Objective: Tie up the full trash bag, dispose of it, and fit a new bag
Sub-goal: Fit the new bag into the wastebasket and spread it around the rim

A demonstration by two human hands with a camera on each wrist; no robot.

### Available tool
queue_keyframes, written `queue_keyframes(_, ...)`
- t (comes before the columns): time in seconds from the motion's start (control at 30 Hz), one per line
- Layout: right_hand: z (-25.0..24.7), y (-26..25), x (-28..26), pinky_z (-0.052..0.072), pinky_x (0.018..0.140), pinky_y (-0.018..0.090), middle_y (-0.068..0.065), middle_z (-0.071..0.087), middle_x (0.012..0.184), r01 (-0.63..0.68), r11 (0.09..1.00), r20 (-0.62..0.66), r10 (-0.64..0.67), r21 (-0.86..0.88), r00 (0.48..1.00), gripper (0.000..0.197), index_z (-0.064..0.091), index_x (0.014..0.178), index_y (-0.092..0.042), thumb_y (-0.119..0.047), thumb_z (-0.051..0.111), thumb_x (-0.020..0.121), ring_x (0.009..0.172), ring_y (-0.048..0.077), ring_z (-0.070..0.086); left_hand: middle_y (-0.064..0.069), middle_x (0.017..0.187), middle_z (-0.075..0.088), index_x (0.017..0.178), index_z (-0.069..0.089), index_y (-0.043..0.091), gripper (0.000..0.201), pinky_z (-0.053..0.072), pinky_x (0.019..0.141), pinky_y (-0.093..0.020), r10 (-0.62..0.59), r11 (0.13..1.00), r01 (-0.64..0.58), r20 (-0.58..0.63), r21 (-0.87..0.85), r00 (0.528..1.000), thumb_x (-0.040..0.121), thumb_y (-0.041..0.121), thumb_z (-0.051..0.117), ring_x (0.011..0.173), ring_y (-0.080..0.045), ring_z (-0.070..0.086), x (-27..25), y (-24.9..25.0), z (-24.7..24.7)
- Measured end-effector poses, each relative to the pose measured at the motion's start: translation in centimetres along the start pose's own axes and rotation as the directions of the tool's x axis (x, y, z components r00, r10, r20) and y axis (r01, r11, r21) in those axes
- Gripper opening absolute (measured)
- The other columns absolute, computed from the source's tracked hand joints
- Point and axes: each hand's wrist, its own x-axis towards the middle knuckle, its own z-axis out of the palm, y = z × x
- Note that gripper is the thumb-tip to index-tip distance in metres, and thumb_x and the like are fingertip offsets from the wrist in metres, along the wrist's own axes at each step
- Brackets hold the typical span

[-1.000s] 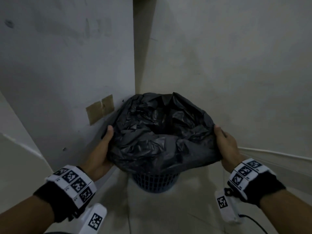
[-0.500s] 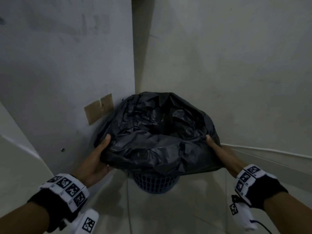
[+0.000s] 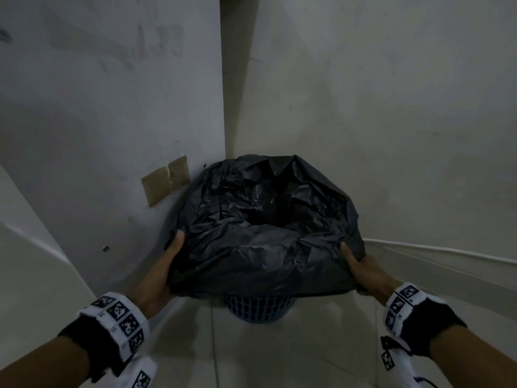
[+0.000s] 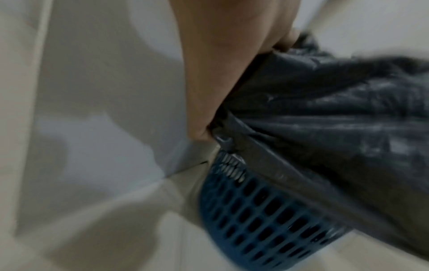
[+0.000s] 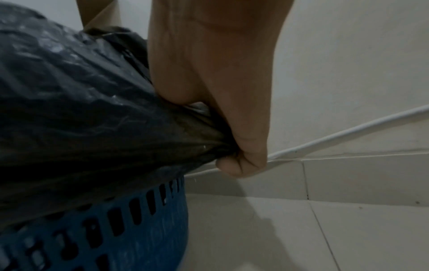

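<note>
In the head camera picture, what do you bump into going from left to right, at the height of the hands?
Left hand → black bag → right hand. Each hand grips one side of the bag.

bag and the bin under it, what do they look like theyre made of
Black bag: thin plastic film by the look, slightly glossy; it crumples into fine creases and bunches where the right hand grips it. Blue bin: looks like rigid moulded plastic, matte, its wall pierced by a regular grid of slots.
</note>
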Motion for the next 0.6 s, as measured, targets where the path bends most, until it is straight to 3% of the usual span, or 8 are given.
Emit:
queue_keyframes(0.03,0.3,0.1,-0.1,0.045,0.056,0.025,0.006,0.056,0.078,-0.045,0.999,0.011,0.045,-0.023,0.999,0.059,0.050,0.104,-0.019,-0.071,0.039,0.080,0.066,0.022,0.054,0.005,0.135,0.058,0.141,0.045,0.031,0.065,0.044,0.102,-0.045,-0.042,0.999,0.042,-0.013,0.024,0.999,0.086,0.066,0.038,0.120,-0.020,0.058,0.0,-0.3,-0.3)
queue_keyframes(0.1,1.0,0.8,0.1,0.050,0.066,0.029,0.013,0.062,0.101,-0.098,0.994,-0.001,0.098,-0.038,0.995,0.070,0.047,0.118,-0.017,-0.075,0.037,0.081,0.085,0.029,0.060,0.011,0.138,0.054,0.140,0.044,0.037,0.073,0.040,0.104,-0.042,-0.117,0.992,0.120,-0.063,0.046,0.991,0.078,0.075,0.040,0.122,-0.017,0.053,-0.1,-0.8,-0.8)
queue_keyframes(0.13,1.2,1.2,0.6,0.053,0.077,0.036,0.017,0.061,0.117,-0.100,0.995,-0.046,0.099,-0.028,0.994,0.091,0.047,0.127,-0.011,-0.084,0.037,0.074,0.100,0.034,0.061,0.013,0.139,0.053,0.140,0.043,0.040,0.077,0.039,0.106,-0.042,-0.132,0.989,0.138,-0.095,0.052,0.987,0.074,0.079,0.041,0.123,-0.016,0.051,-0.2,-1.0,-0.8)
queue_keyframes(0.2,1.5,1.2,0.8,0.051,0.091,0.047,0.025,0.058,0.120,-0.058,0.998,-0.228,0.055,-0.004,0.972,0.123,0.049,0.123,0.001,-0.099,0.034,0.053,0.109,0.041,0.059,0.014,0.141,0.050,0.142,0.040,0.041,0.085,0.034,0.110,-0.044,-0.109,0.991,0.121,-0.171,0.060,0.979,0.067,0.083,0.043,0.126,-0.016,0.048,-0.5,-1.6,-0.2)
queue_keyframes(0.3,1.6,-0.6,-0.4,0.040,0.095,0.046,0.027,0.051,0.125,0.094,0.994,-0.483,-0.107,-0.050,0.869,0.076,0.045,0.121,-0.002,-0.069,0.046,0.085,0.117,0.043,0.049,0.009,0.143,0.047,0.145,0.037,0.029,0.089,0.032,0.112,-0.043,0.099,0.987,-0.041,-0.387,0.156,0.917,0.071,0.075,0.054,0.130,-0.019,0.045,-1.2,-3.2,1.6)
queue_keyframes(0.4,1.7,-2.0,-0.3,0.043,0.093,0.043,0.022,0.046,0.133,0.306,0.947,-0.491,-0.223,0.094,0.842,0.061,0.038,0.129,-0.014,-0.060,0.046,0.090,0.115,0.038,0.051,-0.006,0.134,0.052,0.136,0.043,0.012,0.110,0.045,0.102,-0.045,0.359,0.896,-0.107,-0.563,0.430,0.745,0.053,0.082,0.066,0.118,-0.026,0.053,-1.2,-4.1,1.7)
queue_keyframes(0.5,2.0,-2.4,-0.1,0.047,0.100,0.048,0.016,0.045,0.138,0.344,0.914,-0.322,-0.266,0.217,0.909,0.072,0.031,0.139,-0.037,-0.074,0.047,0.079,0.120,0.034,0.052,-0.009,0.110,0.059,0.116,0.052,0.014,0.065,0.052,0.087,-0.037,0.556,0.758,-0.214,-0.440,0.615,0.705,0.073,0.059,0.070,0.099,-0.020,0.059,-1.5,-3.1,2.1)
queue_keyframes(0.6,2.8,-2.3,-0.7,0.044,0.105,0.047,0.007,0.046,0.143,0.383,0.907,-0.234,-0.339,0.176,0.911,0.054,0.032,0.145,-0.036,-0.050,0.047,0.095,0.126,0.028,0.049,-0.012,0.080,0.059,0.098,0.056,0.019,0.025,0.046,0.062,-0.022,0.593,0.679,-0.323,-0.234,0.659,0.770,0.090,0.042,0.056,0.066,-0.008,0.055,-2.4,-1.5,3.6)
